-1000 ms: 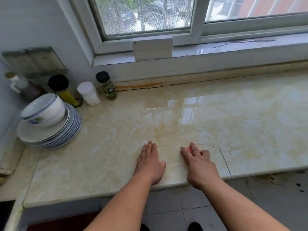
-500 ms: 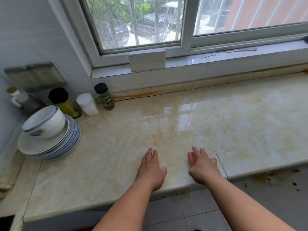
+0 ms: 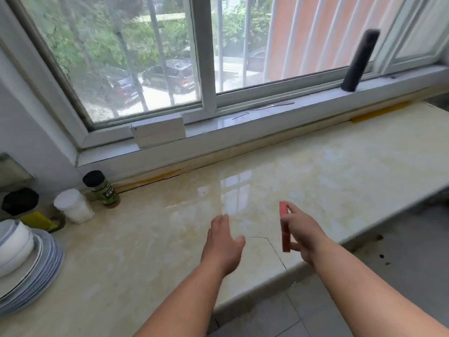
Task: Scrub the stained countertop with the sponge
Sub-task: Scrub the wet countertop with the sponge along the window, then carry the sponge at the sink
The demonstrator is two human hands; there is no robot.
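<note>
Head view: the right hand [image 3: 303, 235] holds the red sponge [image 3: 284, 227] on edge, pinched between fingers and thumb, lifted off the countertop [image 3: 315, 171] near its front edge. The left hand [image 3: 224, 244] is empty, fingers loosely extended, and seems to hover just above the stone beside a thin crack [image 3: 272, 246]. The surface looks wet and glossy, with yellowish staining toward the back. Scrubbing seems paused mid-task. The next move calls for turning the sponge flat, pressing it down and rubbing over a stained patch.
</note>
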